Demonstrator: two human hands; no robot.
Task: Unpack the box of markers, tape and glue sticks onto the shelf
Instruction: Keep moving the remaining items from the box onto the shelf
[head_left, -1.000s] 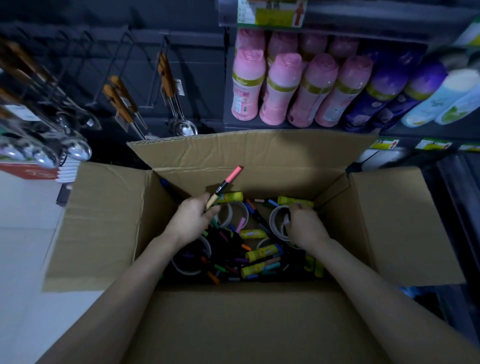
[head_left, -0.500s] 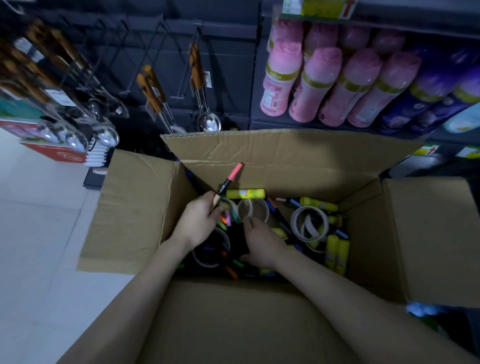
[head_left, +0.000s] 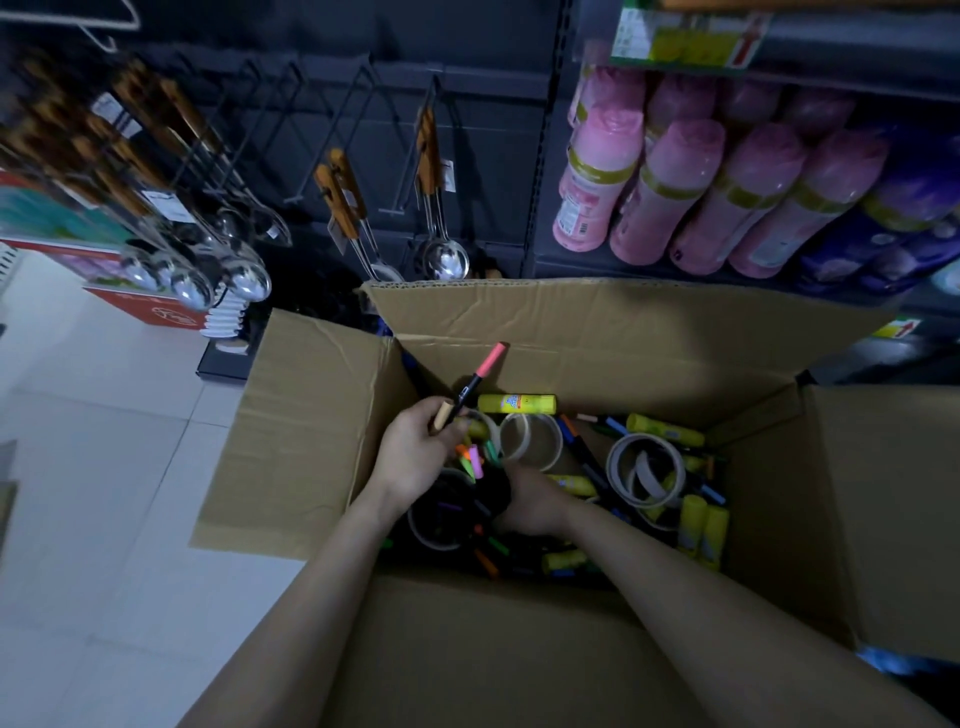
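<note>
My right hand (head_left: 535, 506) had left the tape roll (head_left: 644, 467) on the right side of the box (head_left: 623, 332), where it had been a second earlier. It had crossed to the middle of the box and now lay low among the loose markers, just beside my left hand (head_left: 415, 457). Its fingers were buried in the dark heap, so I could not tell whether they had closed on anything.

My left hand had hardly moved. It stayed near the left wall of the box, clenched round the pink-capped marker (head_left: 475, 382), whose cap pointed up towards the far flap of the box. A few bright caps showed under its fingers, but I could not tell whether they were in the same grip.

I judged that I had passed over the tape for the moment and was gathering markers into a bunch, the right hand feeding the left. Nothing had gone up yet. The glue stick (head_left: 517, 404) lay against the far wall of the box, and the tape rolls, the other glue sticks and most of the markers were in the bottom of it. The shelf (head_left: 779, 67) beyond the box held only pink bottles (head_left: 597, 171) as far as I could see. The unpacking was barely begun.
</note>
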